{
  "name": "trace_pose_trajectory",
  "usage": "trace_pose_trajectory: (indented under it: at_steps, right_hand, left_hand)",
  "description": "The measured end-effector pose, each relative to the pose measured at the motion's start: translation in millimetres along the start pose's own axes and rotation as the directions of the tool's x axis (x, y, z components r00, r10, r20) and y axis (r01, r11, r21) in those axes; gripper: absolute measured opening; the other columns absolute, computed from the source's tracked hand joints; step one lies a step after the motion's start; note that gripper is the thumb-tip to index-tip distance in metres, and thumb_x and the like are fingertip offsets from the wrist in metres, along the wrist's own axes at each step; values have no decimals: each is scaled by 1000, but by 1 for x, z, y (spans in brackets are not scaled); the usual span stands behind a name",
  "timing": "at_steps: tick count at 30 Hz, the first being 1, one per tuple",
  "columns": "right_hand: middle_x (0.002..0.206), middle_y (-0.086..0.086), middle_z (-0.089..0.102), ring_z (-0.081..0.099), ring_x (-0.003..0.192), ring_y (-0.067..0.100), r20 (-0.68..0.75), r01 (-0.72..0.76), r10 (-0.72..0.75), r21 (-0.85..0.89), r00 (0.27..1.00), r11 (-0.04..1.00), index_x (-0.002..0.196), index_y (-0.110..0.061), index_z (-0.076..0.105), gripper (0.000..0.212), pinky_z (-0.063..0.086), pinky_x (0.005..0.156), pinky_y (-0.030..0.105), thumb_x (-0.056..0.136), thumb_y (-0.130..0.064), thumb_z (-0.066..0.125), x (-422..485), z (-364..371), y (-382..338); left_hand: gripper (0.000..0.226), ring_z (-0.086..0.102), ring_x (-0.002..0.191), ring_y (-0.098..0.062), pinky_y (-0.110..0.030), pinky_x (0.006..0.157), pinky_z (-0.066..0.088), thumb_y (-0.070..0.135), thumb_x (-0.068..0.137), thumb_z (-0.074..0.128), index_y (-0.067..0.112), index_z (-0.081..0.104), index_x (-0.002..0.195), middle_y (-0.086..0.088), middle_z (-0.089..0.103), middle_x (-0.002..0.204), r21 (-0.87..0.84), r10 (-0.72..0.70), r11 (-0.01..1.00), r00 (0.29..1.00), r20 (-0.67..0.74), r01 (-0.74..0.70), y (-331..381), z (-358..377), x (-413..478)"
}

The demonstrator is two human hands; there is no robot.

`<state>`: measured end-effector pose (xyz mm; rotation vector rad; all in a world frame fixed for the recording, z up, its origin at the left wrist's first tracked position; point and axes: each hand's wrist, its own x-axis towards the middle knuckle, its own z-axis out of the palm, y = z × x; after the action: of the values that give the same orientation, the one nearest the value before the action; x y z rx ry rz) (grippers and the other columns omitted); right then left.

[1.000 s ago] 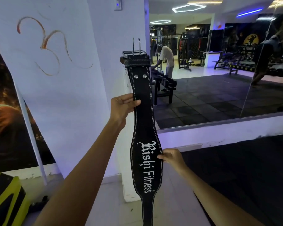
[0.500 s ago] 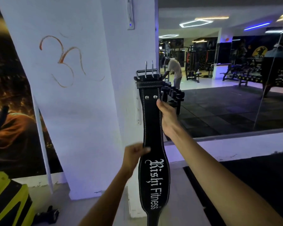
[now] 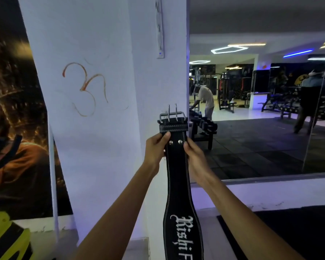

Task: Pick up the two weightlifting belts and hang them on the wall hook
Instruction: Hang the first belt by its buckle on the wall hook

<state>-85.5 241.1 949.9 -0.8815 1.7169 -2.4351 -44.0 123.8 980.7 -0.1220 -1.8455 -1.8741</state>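
Observation:
A black weightlifting belt (image 3: 177,173) with white stitching and white lettering hangs straight down in front of the white pillar (image 3: 101,128). Its steel two-prong buckle (image 3: 172,114) is at the top, close to the pillar's corner. My left hand (image 3: 155,150) grips the belt's left edge just below the buckle loop. On the right edge, at the same height beside the two rivets, my right hand (image 3: 192,156) holds it. I cannot make out a wall hook behind the buckle. A second belt is not in view.
A large mirror (image 3: 261,109) fills the wall to the right and reflects gym machines, a dumbbell rack and a person. A dark poster (image 3: 11,128) covers the wall at left. A yellow-and-black object (image 3: 6,237) sits at the lower left. A black floor mat (image 3: 289,231) lies at lower right.
Both hands have slid up the belt to just under the buckle; earlier the left hand gripped lower down. The buckle end sits nearer the pillar corner, and the view has tilted upward.

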Motion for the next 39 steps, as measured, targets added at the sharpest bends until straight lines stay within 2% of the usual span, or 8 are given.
trace_pose_trajectory:
  at_steps: [6, 15, 19, 24, 28, 31, 34, 39]
  right_hand:
    - [100, 16, 69, 66, 95, 32, -178, -31, 29, -8, 984, 999, 97, -5, 64, 39, 53, 86, 44, 92, -40, 47, 24, 10, -51]
    - [81, 3, 70, 69, 73, 15, -197, -19, 16, -14, 980, 1000, 85, -17, 68, 26, 53, 60, 21, 93, -33, 49, 17, 16, -27]
    - [79, 10, 71, 69, 68, 21, -220, -115, 129, 74, 967, 991, 83, -10, 71, 31, 55, 65, 29, 87, -37, 57, 22, 28, -32]
    - [91, 7, 67, 65, 82, 23, -166, -235, 232, 4, 958, 972, 112, -7, 62, 45, 53, 72, 32, 79, -38, 67, 35, 36, -47]
    - [124, -15, 41, 41, 113, -2, -86, 61, -87, -271, 992, 961, 138, -21, 33, 52, 33, 94, 21, 91, -32, 52, 43, 32, -48]
    - [74, -13, 64, 53, 66, -7, -192, 291, -375, -356, 907, 888, 85, -14, 64, 33, 39, 66, 14, 92, -40, 43, 60, 48, -47]
    - [43, -7, 36, 32, 45, 4, -335, 340, -486, -408, 807, 847, 56, -6, 44, 51, 26, 48, 19, 95, -38, 41, 83, 62, -52]
    - [45, -2, 39, 37, 45, 10, -335, 434, -593, -442, 732, 785, 58, -4, 49, 52, 31, 51, 28, 95, -40, 40, 159, 79, -74]
  left_hand:
    - [31, 66, 86, -24, -32, 69, 55, 38, 92, 50, 15, 70, 95, -7, 71, 92, -45, -74, 996, 993, 94, 78, 2, 10, -4]
    - [40, 65, 92, -25, -39, 81, 53, 50, 83, 51, 18, 65, 103, -6, 69, 97, 98, -382, 924, 905, 189, 370, 27, -3, 18]
    - [42, 69, 85, -23, -34, 75, 55, 46, 91, 47, 10, 68, 98, -11, 73, 95, 89, -54, 994, 994, -95, 62, 11, 8, 18]
    - [45, 65, 82, -20, -37, 78, 53, 40, 98, 31, 10, 63, 91, -6, 69, 87, 179, 220, 970, 908, -356, -164, 9, 23, 22]
    - [44, 61, 78, -19, -28, 69, 48, 38, 99, 27, 6, 58, 93, -1, 63, 80, 204, 280, 955, 881, -381, -216, 18, 21, 36]
    - [39, 59, 73, -20, -25, 61, 45, 42, 98, 25, 7, 41, 104, -2, 59, 77, 231, 298, 947, 876, -380, -222, 32, 17, 55]
    - [43, 62, 94, -21, -35, 84, 46, 49, 96, 23, 19, 36, 124, -6, 61, 108, 335, 396, 899, 851, -344, -283, 48, 10, 71]
    - [46, 52, 55, -9, -17, 52, 36, 42, 97, 30, 27, 44, 57, 6, 53, 55, 473, 656, 727, 707, -265, -498, 70, -10, 129]
